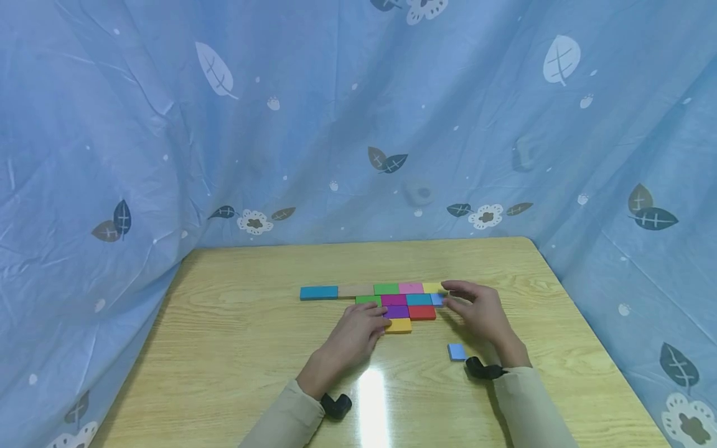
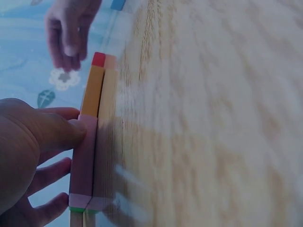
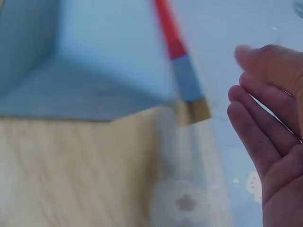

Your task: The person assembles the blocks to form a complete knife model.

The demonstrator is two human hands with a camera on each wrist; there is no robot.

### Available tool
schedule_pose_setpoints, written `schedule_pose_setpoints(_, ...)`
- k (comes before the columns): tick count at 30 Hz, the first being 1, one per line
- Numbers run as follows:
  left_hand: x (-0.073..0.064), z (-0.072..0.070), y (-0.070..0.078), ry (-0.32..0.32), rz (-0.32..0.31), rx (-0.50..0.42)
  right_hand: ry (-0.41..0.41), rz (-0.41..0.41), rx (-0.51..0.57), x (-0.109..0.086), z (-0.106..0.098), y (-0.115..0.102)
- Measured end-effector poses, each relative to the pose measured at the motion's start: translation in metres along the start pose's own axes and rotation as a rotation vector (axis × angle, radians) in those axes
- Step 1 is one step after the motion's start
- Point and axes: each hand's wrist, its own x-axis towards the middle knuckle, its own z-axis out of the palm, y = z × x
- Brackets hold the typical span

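Observation:
Flat coloured blocks lie edge to edge in staggered rows on the table, among them a purple block [image 1: 396, 312], a red block [image 1: 422, 312] and an orange block [image 1: 398, 325]. My left hand [image 1: 354, 330] rests at the left side of the lower rows. Its thumb touches the long side of a pink block [image 2: 84, 151], which the hand hides in the head view. At the right end, my right hand [image 1: 476, 308] is beside a light blue block [image 1: 437, 300] and a yellow block [image 1: 432, 287]. Its fingers [image 3: 255, 127] are loosely bent and hold nothing in the right wrist view.
A loose light blue square block [image 1: 456, 352] lies near the right wrist, apart from the rows. The back row runs left through a bare wood block [image 1: 355, 290] to a long blue block [image 1: 318, 293]. A patterned blue curtain [image 1: 336, 124] surrounds the wooden table [image 1: 224, 373].

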Motion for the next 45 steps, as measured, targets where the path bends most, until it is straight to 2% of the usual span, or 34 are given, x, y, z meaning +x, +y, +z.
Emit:
schedule_pose_setpoints(4,-0.002,0.001,0.001,-0.012,-0.008,-0.015,0.049,0.046,0.237,-0.017,-0.015,-0.001)
schedule_pose_setpoints(7,-0.003,0.001,0.001,-0.010,-0.015,-0.023,0.064,0.078,0.349,-0.033,-0.027,-0.003)
schedule_pose_setpoints(12,-0.004,0.000,0.001,0.002,-0.017,-0.029,0.048,0.127,0.427,-0.063,-0.043,-0.002)
schedule_pose_setpoints(20,-0.004,-0.001,0.001,0.002,-0.023,-0.036,-0.012,0.117,0.561,-0.105,-0.055,0.009)
schedule_pose_setpoints(26,-0.004,-0.001,0.000,0.016,-0.016,-0.034,-0.082,0.118,0.518,-0.117,-0.047,0.011)
schedule_pose_setpoints(32,-0.003,-0.002,0.001,0.007,-0.015,-0.023,-0.119,0.114,0.411,-0.110,-0.028,0.008)
schedule_pose_setpoints(37,-0.001,0.000,0.000,-0.002,-0.009,0.009,-0.173,0.103,0.383,-0.105,-0.018,0.008)
schedule_pose_setpoints(45,-0.001,-0.001,0.001,0.000,-0.021,-0.015,-0.190,0.136,0.344,-0.102,-0.012,0.005)
